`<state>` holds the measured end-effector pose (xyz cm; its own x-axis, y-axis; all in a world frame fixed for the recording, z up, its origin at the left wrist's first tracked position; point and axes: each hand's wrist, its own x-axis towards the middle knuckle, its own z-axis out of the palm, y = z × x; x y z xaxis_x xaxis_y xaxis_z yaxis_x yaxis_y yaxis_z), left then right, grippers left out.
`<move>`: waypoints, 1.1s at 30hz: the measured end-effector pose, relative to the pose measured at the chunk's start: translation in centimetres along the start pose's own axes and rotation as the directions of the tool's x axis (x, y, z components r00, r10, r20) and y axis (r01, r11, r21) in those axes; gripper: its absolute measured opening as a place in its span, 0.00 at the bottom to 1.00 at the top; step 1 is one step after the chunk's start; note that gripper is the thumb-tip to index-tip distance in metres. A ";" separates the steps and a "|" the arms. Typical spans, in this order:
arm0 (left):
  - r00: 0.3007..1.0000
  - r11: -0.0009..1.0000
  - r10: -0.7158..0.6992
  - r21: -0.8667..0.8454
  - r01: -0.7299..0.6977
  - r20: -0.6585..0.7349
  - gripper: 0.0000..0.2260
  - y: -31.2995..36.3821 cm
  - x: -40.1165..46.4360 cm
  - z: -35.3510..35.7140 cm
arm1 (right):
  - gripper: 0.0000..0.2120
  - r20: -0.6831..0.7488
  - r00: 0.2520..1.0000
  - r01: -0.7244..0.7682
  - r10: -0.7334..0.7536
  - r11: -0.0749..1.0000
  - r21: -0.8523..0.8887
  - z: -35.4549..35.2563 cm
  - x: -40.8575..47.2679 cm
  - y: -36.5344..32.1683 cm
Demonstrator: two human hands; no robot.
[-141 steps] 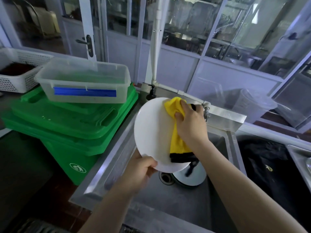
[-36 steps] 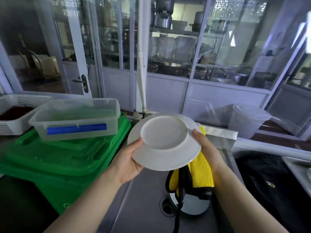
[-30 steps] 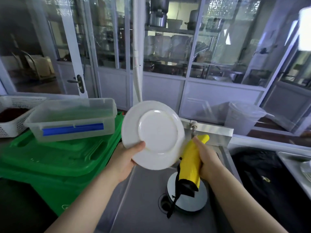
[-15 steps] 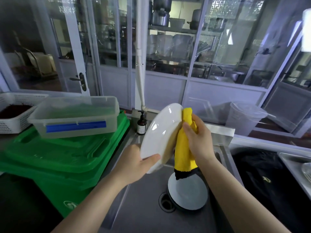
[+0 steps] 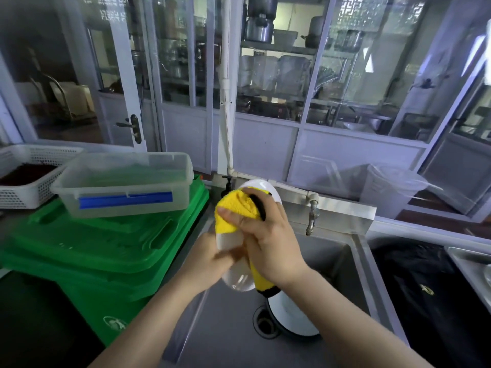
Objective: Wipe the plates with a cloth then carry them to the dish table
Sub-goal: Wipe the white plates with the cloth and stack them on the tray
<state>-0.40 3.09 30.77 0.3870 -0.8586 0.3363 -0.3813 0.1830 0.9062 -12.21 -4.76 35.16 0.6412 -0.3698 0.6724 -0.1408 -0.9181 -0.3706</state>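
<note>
head view | my left hand (image 5: 212,257) grip clamps the white plate (image 5: 233,243) at its lower edge | my right hand (image 5: 268,235) grip presses the yellow cloth (image 5: 236,211) onto the plate face | second plate (image 5: 289,318) lies in the sink (image 5: 342,258) below both grips

No text reads clearly (bin (image 5: 106,261) logo blurred).

Both bare forearms reach forward and meet in front — the left hand (image 5: 212,257) grips the lower edge of the tilted round white plate (image 5: 233,272). The right hand (image 5: 268,235) presses the yellow cloth (image 5: 233,211) against it, fingers curled over the fabric.
</note>
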 end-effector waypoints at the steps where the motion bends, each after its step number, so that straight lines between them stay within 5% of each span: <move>1: 1.000 1.000 -0.012 -0.023 0.012 -0.002 0.12 -0.1 0.1 0.0 | 0.24 -0.025 1.000 -0.007 0.007 1.000 0.004 -0.1 0.6 0.3; 6: 0.999 0.989 -0.038 -0.140 0.042 0.028 0.26 -0.8 -0.3 -0.4 | 0.24 -0.063 0.986 -0.153 0.156 0.987 0.051 -1.3 3.3 3.2; 11: 0.991 0.931 -0.134 -0.346 0.120 -0.019 0.23 -1.5 -0.7 -0.6 | 0.20 0.029 0.931 -0.366 0.365 0.929 0.061 -2.2 4.1 7.6; 16: 0.947 0.749 -0.289 -0.650 0.131 -0.141 0.12 -2.5 -0.3 -0.8 | 0.19 0.077 0.910 -0.411 0.408 0.912 0.018 -1.3 0.6 9.4; 26: 0.867 0.531 -0.424 -0.847 0.005 -0.261 0.20 -1.6 1.6 0.4 | 0.20 0.055 0.964 -0.259 0.261 0.965 -0.027 0.5 -2.2 4.6; 33: 0.855 0.512 -0.452 -0.859 0.015 -0.254 0.20 -0.9 1.9 1.5 | 0.18 0.133 0.990 -0.051 0.052 0.999 -0.012 1.5 -3.0 1.2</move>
<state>-0.53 0.56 30.19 0.7168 -0.6950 -0.0564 0.5319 0.4926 0.6888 -13.16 -4.52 31.68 0.7273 -0.3949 0.5613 -0.1820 -0.8996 -0.3971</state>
